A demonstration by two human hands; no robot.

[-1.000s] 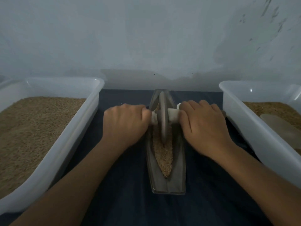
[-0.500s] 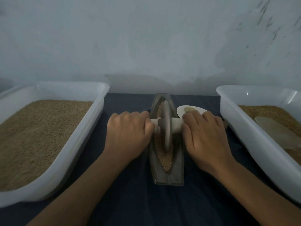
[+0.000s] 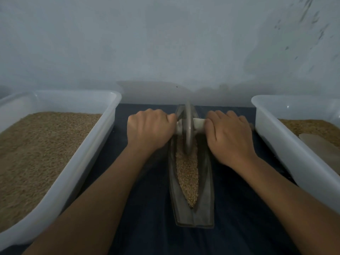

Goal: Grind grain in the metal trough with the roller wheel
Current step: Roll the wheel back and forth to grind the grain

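Forward goes the roller wheel [image 3: 188,128], up from mid-trough to the far end of the metal trough [image 3: 193,216], leaving the grain [image 3: 187,178] exposed along the near stretch. Left hand [image 3: 150,128] and right hand [image 3: 229,133] both clench the white axle handle [image 3: 199,124], one each side. Grain-filled white tubs flank them: left tub [image 3: 88,150], right tub [image 3: 287,144].

Two hands [image 3: 189,133], two tubs [image 3: 95,137], one trough [image 3: 207,181], one wheel [image 3: 188,129].

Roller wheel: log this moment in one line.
roller wheel at trough far end | left hand, right hand grip axle | grain in trough
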